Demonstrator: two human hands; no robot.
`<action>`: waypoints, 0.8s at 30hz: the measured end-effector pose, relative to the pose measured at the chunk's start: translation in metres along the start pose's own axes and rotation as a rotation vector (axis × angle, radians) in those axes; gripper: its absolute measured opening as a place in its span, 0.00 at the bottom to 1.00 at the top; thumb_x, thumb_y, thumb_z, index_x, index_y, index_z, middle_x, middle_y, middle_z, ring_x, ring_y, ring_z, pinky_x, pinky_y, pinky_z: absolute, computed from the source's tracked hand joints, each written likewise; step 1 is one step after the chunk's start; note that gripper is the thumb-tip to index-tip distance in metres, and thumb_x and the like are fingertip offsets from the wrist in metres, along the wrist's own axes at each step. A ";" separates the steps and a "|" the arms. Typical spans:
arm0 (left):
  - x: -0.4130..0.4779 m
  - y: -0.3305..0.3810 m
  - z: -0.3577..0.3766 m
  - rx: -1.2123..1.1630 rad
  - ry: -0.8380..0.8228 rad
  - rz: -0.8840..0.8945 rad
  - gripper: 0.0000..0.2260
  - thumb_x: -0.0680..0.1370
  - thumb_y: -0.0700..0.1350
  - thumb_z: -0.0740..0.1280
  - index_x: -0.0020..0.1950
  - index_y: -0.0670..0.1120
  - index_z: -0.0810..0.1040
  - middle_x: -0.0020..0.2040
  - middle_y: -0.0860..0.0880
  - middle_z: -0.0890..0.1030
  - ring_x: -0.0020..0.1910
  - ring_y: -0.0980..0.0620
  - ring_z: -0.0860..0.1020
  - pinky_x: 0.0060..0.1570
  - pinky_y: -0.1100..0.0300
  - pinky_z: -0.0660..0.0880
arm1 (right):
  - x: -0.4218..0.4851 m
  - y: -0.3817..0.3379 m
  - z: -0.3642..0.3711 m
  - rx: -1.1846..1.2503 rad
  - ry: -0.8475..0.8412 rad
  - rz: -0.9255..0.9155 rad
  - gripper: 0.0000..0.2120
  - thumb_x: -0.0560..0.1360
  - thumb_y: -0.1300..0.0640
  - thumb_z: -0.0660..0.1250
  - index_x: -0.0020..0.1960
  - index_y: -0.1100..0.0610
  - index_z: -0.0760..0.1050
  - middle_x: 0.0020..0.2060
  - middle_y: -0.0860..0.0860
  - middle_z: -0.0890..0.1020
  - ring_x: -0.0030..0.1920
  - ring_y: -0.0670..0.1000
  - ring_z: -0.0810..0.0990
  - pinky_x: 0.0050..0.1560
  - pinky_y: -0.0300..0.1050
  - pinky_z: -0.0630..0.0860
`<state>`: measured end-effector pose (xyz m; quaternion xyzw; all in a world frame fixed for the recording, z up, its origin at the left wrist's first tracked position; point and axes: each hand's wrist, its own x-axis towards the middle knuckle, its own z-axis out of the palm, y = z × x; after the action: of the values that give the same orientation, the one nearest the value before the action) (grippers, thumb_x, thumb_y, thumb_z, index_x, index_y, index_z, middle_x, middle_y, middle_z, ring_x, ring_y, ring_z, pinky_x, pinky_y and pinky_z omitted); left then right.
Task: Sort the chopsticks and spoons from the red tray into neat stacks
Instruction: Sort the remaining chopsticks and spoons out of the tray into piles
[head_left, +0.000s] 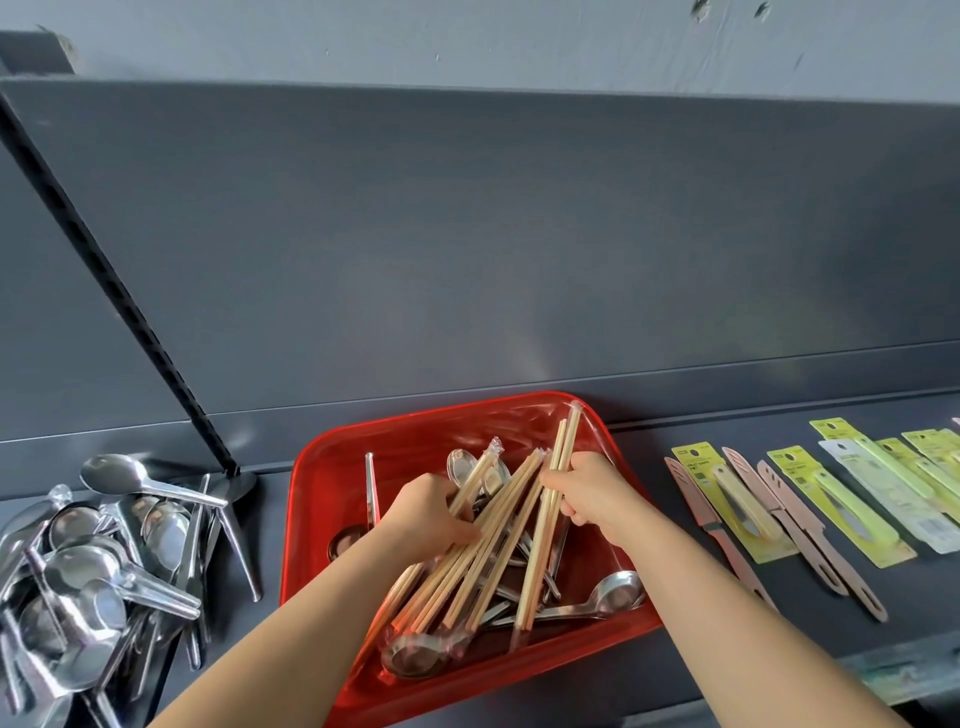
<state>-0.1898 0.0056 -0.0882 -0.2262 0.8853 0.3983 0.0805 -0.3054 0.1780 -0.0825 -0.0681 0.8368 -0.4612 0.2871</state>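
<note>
Over the red tray (322, 499), the left hand (426, 512) grips a chopstick bundle (488, 540) while the right hand (589, 491) pinches one wrapped chopstick pair (540, 551), fingers curled.

bare left hand (426, 512) and bare right hand (592, 493), forearms uncovered to the frame's edge.

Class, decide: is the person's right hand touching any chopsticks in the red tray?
Touching. The head view shows the right hand gripping a pair of chopsticks, fingers curled round them, their lower ends in the red tray.
</note>
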 end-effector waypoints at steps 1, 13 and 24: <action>0.001 0.000 0.000 -0.003 0.009 -0.003 0.05 0.70 0.40 0.75 0.41 0.43 0.80 0.35 0.48 0.81 0.27 0.54 0.77 0.30 0.60 0.79 | 0.000 0.000 0.000 0.003 -0.003 -0.004 0.04 0.76 0.61 0.63 0.47 0.61 0.76 0.27 0.51 0.69 0.25 0.48 0.65 0.24 0.40 0.61; 0.001 0.013 -0.004 -0.073 0.136 -0.038 0.07 0.71 0.42 0.69 0.34 0.41 0.77 0.26 0.50 0.74 0.20 0.54 0.73 0.22 0.64 0.69 | -0.009 -0.013 -0.001 0.095 -0.017 -0.047 0.07 0.78 0.59 0.64 0.52 0.63 0.75 0.30 0.53 0.71 0.26 0.47 0.67 0.24 0.38 0.62; -0.106 -0.044 -0.152 -0.976 0.515 0.155 0.05 0.77 0.41 0.69 0.42 0.42 0.77 0.27 0.52 0.65 0.24 0.56 0.64 0.23 0.66 0.65 | -0.053 -0.145 0.081 0.271 -0.181 -0.487 0.13 0.78 0.55 0.66 0.39 0.63 0.75 0.24 0.52 0.72 0.23 0.48 0.67 0.22 0.37 0.64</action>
<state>-0.0699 -0.0966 0.0183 -0.2613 0.6033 0.6988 -0.2819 -0.2390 0.0567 0.0240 -0.2687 0.6975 -0.6162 0.2482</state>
